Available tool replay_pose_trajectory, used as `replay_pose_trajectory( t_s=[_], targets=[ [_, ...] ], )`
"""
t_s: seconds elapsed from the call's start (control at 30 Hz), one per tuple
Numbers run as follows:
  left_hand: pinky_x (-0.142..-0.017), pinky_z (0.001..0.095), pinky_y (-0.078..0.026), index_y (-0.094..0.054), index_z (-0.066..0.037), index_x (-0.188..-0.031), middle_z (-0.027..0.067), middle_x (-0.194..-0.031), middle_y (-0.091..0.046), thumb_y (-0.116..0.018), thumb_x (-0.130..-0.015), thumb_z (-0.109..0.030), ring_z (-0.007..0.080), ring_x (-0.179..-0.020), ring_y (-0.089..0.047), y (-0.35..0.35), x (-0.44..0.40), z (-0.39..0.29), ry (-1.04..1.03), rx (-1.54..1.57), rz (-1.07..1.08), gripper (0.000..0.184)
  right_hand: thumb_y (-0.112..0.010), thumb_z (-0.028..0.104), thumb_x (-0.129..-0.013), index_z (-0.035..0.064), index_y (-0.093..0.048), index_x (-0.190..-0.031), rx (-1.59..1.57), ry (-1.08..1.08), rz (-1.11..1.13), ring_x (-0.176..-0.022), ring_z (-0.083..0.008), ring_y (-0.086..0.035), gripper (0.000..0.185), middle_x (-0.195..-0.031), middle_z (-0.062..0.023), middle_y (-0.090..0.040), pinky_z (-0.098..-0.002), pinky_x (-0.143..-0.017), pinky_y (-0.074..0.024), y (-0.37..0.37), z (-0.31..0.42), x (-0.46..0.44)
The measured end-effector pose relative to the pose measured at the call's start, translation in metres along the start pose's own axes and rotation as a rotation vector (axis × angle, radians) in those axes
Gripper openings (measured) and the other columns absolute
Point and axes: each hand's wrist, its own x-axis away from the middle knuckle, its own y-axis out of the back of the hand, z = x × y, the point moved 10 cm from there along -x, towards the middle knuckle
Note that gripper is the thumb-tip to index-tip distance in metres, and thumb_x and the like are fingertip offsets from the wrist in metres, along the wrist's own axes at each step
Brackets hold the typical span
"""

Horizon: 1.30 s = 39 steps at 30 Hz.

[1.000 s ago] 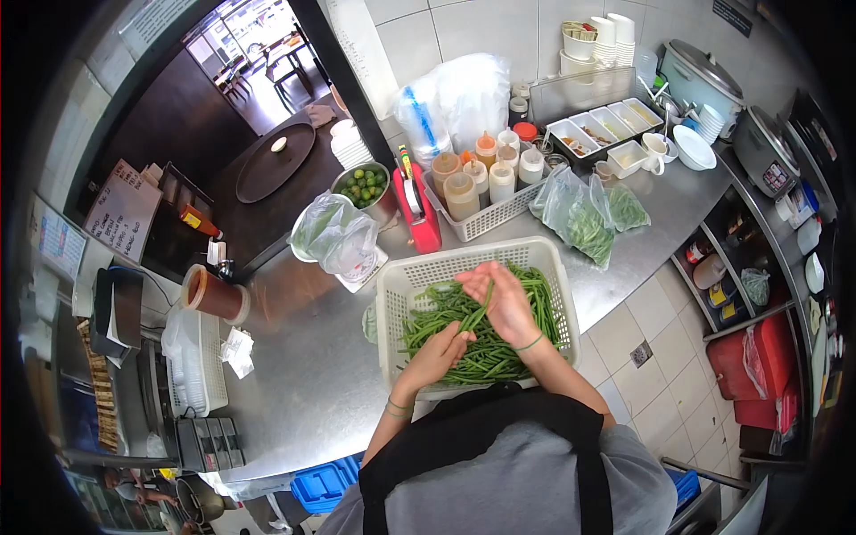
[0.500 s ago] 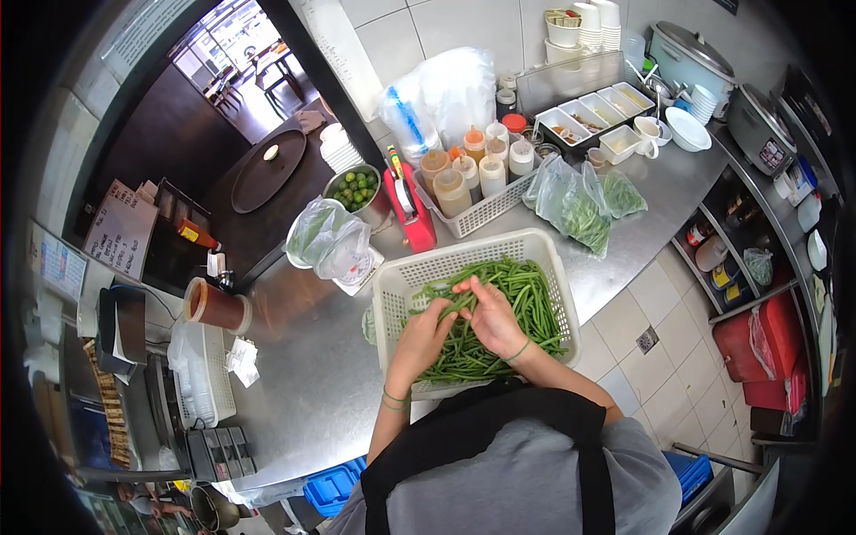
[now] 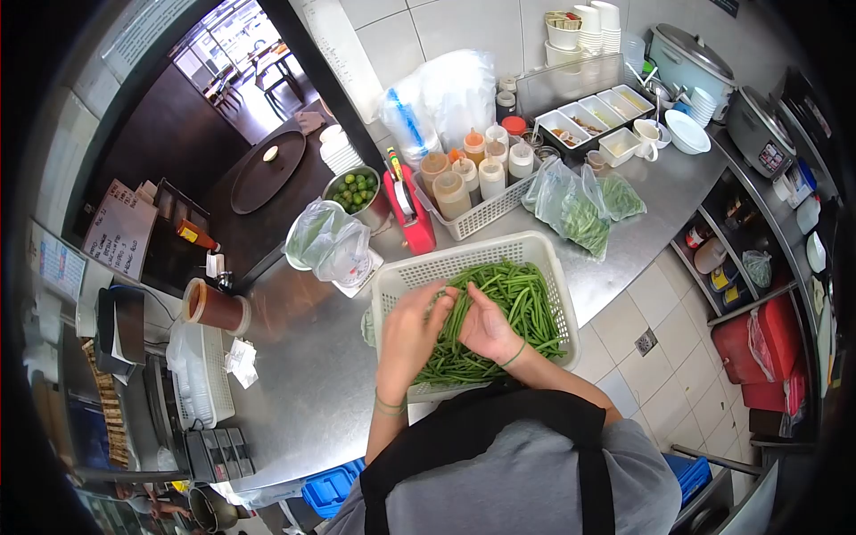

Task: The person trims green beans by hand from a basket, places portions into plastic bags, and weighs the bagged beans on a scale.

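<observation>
Pinches narrowly with the left hand (image 3: 412, 326), fingers curled above the left half of a white plastic basket (image 3: 486, 252); cannot tell about any bean between the fingertips. Holds the right hand (image 3: 489, 333) half open just beside, palm side showing, fingertips near those of the left; cannot tell about anything gripped there either. Wears thin green bands (image 3: 513, 355) at both wrists.

Beneath both hands, heaped green beans (image 3: 528, 308) inside the basket, spread from near edge to far edge and thickest toward the right edge. Under the basket, a metal counter (image 3: 308, 357), its right edge close by.

Just past the basket's far left corner, a plastic bag (image 3: 341, 242) over a white bowl, then a red tape dispenser (image 3: 415, 218). Behind the far edge, sauce bottles (image 3: 453, 196) upright in a smaller basket (image 3: 486, 220). Toward the counter's right edge, bagged greens (image 3: 575, 214). Farther back, by the tiled wall, a tray of small compartments (image 3: 593, 118); near the counter's far right corner, a white bowl (image 3: 687, 131).
</observation>
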Motion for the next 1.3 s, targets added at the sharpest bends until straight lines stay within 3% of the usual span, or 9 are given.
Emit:
replay_pose_trajectory(
  t_s=[0.13, 0.23, 0.37, 0.4, 0.53, 0.63, 0.87, 1.1, 1.3],
  targets=[
    [-0.100, 0.0437, -0.033, -0.066, -0.013, -0.107, 0.0209, -0.138, -0.038, -0.063, -0.081, -0.014, 0.0362, -0.127, -0.035, 0.075, 0.006, -0.008, -0.053, -0.500, -0.418, 0.026, -0.046, 0.028, -0.094, 0.0076, -0.053, -0.104, -0.080, -0.022, 0.003, -0.092, -0.0228, -0.056, 0.024, -0.093, -0.0075, -0.058, -0.0404, -0.085, -0.0440, 0.025, 0.000, -0.009],
    [-0.102, 0.0479, -0.028, -0.065, -0.019, -0.111, 0.0202, -0.145, -0.024, -0.065, -0.079, -0.017, 0.0400, -0.133, -0.022, 0.086, 0.002, 0.053, 0.182, -0.722, -0.380, 0.032, -0.054, 0.018, -0.090, 0.0079, -0.054, -0.106, -0.041, -0.036, -0.063, -0.094, -0.0234, -0.057, 0.019, -0.094, -0.0074, -0.059, -0.0422, -0.090, -0.0437, 0.035, 0.000, -0.010],
    [-0.090, 0.0424, -0.043, -0.063, -0.018, -0.114, 0.0217, -0.145, -0.023, -0.066, -0.080, -0.021, 0.0347, -0.107, -0.055, 0.091, -0.022, 0.118, 0.312, -0.572, -0.301, 0.035, -0.053, -0.001, -0.080, 0.0090, -0.047, -0.112, -0.001, -0.065, -0.042, -0.096, -0.0241, -0.056, 0.035, -0.099, -0.0080, -0.056, -0.0450, -0.090, -0.0431, 0.031, -0.002, -0.007],
    [-0.070, 0.0386, -0.051, -0.061, -0.010, -0.116, 0.0218, -0.140, -0.035, -0.060, -0.083, -0.012, 0.0298, -0.080, -0.065, 0.095, -0.030, 0.112, 0.158, -0.558, -0.373, 0.033, -0.051, -0.007, -0.076, 0.0088, -0.045, -0.112, -0.014, -0.073, -0.038, -0.098, -0.0248, -0.055, 0.040, -0.101, -0.0088, -0.055, -0.0478, -0.093, -0.0420, 0.031, -0.003, -0.006],
    [-0.053, 0.0244, -0.048, -0.055, 0.001, -0.120, 0.0148, -0.110, -0.063, -0.046, -0.085, 0.006, 0.0116, -0.056, -0.061, 0.135, -0.050, 0.122, 0.054, -0.009, -0.625, 0.037, -0.048, -0.010, -0.076, 0.0073, -0.049, -0.105, -0.038, -0.050, -0.018, -0.100, -0.0253, -0.055, 0.034, -0.101, -0.0097, -0.055, -0.0490, -0.096, -0.0409, 0.024, -0.001, -0.001],
    [-0.054, 0.0221, -0.046, -0.055, 0.001, -0.121, 0.0107, -0.111, -0.062, -0.046, -0.084, 0.008, 0.0067, -0.056, -0.057, 0.168, -0.054, 0.100, -0.025, 0.191, -0.698, 0.040, -0.047, -0.008, -0.077, 0.0080, -0.050, -0.101, -0.002, -0.015, -0.022, -0.099, -0.0246, -0.055, 0.030, -0.101, -0.0097, -0.056, -0.0455, -0.091, -0.0437, 0.018, 0.005, 0.005],
    [-0.054, 0.0167, -0.043, -0.044, 0.005, -0.129, 0.0116, -0.128, -0.052, -0.051, -0.082, 0.008, 0.0027, -0.062, -0.054, 0.159, -0.035, 0.038, 0.034, 0.881, -0.547, 0.048, -0.047, -0.006, -0.081, 0.0088, -0.048, -0.097, 0.043, 0.172, 0.177, -0.094, -0.0211, -0.054, 0.022, -0.096, -0.0074, -0.053, -0.0414, -0.092, -0.0431, -0.050, 0.046, 0.031],
    [-0.050, 0.0177, -0.046, -0.042, 0.001, -0.132, 0.0111, -0.127, -0.052, -0.053, -0.076, 0.012, 0.0056, -0.060, -0.058, 0.047, 0.002, 0.010, 0.244, 0.820, 0.068, 0.058, -0.044, -0.005, -0.085, 0.0084, -0.043, -0.094, 0.330, 0.597, 0.607, -0.098, -0.0180, -0.050, 0.016, -0.097, -0.0063, -0.048, -0.0347, -0.092, -0.0389, -0.172, 0.089, 0.085],
    [-0.052, 0.0175, -0.049, -0.040, -0.002, -0.135, 0.0093, -0.131, -0.050, -0.049, -0.071, 0.017, 0.0049, -0.063, -0.058, 0.018, 0.019, -0.006, 0.239, 0.869, 0.195, 0.067, -0.046, -0.001, -0.082, 0.0017, -0.042, -0.094, 1.553, 0.583, 0.726, -0.096, -0.0215, -0.052, 0.013, -0.097, -0.0108, -0.049, -0.0315, -0.085, -0.0411, -0.178, 0.022, 0.077]
  ],
)
